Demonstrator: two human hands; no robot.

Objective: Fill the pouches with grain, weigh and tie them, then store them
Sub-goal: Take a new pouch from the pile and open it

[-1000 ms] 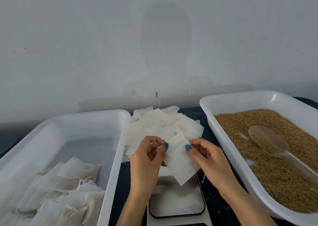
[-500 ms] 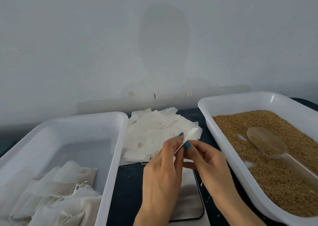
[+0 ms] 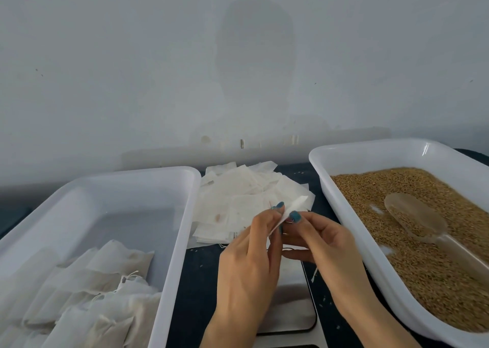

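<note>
A person's left hand (image 3: 251, 263) and right hand (image 3: 317, 241), nails painted teal, meet above the middle of a dark tabletop (image 3: 195, 281). Each pinches, between thumb and fingertip, one side of a thin white fabric pouch (image 3: 293, 210). The pouch is held on edge between the two hands, its upper corner pointing up and to the right. It looks flat and unfilled, and whether its mouth has been parted cannot be told.

Directly beneath the hands lies a flat silver weighing scale (image 3: 293, 294), its platform partly hidden by the wrists. Just behind the hands, a loose heap of flat empty white pouches (image 3: 238, 202) spreads across the table between two trays.

To the left stands a white rectangular plastic tray (image 3: 132, 172), with filled, string-tied pouches (image 3: 92, 294) lying overlapped at its near end. To the right, a second white plastic tray (image 3: 370, 149) holds golden-brown grain (image 3: 423, 268). A translucent plastic scoop (image 3: 415, 218) rests bowl-up on the grain, its handle pointing toward the near right corner. A few stray grains dot the table around the scale. A pale grey wall (image 3: 105, 82) rises behind the table.
</note>
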